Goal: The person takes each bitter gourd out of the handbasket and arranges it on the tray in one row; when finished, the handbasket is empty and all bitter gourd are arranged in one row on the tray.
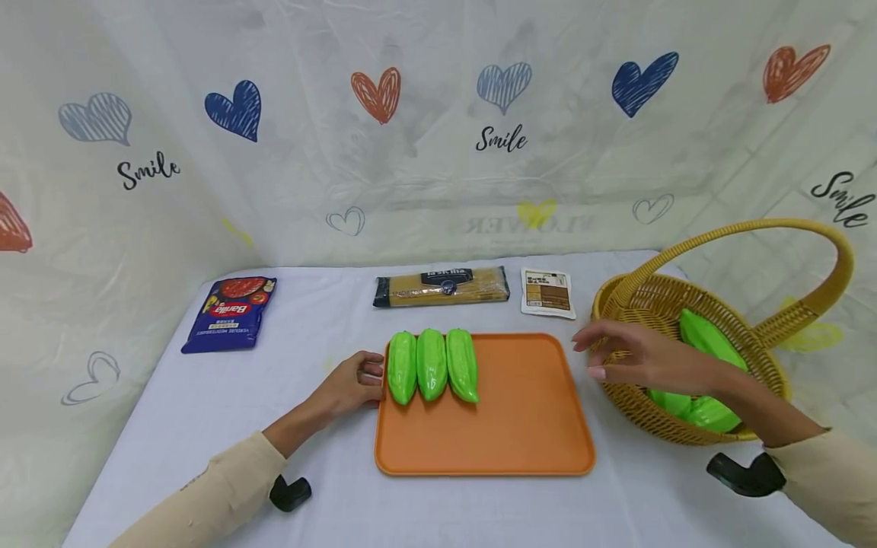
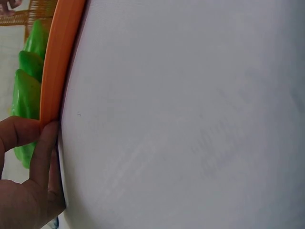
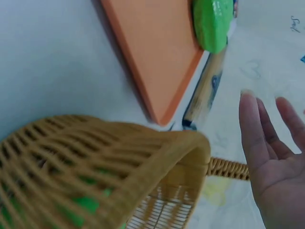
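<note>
An orange tray [image 1: 486,441] lies on the white table. Three glossy green, ridged, pointed vegetables [image 1: 431,365] are lined up side by side at its far left corner. My left hand [image 1: 349,384] holds the tray's left rim; in the left wrist view the thumb and a finger pinch the orange edge [image 2: 62,52]. Over the near-left rim of a wicker basket [image 1: 626,407], my right hand [image 1: 637,354] hovers with loosely bent fingers and nothing in them. More green vegetables [image 1: 712,342] sit inside the basket, partly hidden by the right forearm.
Behind the tray lie a spaghetti pack [image 1: 445,288] and a small white-and-brown packet [image 1: 548,293]. A blue Barilla packet [image 1: 231,313] is at the far left. The basket's tall arched handle [image 1: 808,228] rises at the right, and a printed curtain [image 1: 438,167] hangs behind the table.
</note>
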`<state>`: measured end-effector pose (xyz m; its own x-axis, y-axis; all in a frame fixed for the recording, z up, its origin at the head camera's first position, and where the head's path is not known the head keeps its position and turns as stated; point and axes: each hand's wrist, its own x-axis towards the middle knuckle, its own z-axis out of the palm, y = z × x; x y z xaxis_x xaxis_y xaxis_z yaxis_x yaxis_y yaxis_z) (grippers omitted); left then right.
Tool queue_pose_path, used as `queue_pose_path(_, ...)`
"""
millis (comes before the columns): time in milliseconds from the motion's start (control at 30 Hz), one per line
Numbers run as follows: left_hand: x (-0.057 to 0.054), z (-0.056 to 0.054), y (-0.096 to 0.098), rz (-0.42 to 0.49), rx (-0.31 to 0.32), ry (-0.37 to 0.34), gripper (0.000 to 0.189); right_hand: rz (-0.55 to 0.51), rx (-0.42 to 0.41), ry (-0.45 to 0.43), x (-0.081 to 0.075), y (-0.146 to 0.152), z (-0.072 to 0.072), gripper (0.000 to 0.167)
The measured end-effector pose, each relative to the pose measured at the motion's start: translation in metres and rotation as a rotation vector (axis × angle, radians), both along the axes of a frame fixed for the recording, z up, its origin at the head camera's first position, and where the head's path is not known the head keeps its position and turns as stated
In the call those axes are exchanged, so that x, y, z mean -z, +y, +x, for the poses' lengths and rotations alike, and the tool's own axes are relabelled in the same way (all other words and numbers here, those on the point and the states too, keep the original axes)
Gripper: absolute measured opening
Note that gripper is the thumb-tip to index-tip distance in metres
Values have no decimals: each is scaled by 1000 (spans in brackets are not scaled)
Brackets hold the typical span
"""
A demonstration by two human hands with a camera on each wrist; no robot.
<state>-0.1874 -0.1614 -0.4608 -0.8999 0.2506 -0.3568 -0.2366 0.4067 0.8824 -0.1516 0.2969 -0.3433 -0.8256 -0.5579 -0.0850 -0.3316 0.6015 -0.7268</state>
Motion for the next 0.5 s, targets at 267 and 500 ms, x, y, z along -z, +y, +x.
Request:
queue_pose_path(267,0,1,1,-6,-4,1,67,33,-21,3,1,29,6,36)
queue_pose_path(500,0,1,0,8,-3,4,67,12,-33,-47,1,57,-2,39)
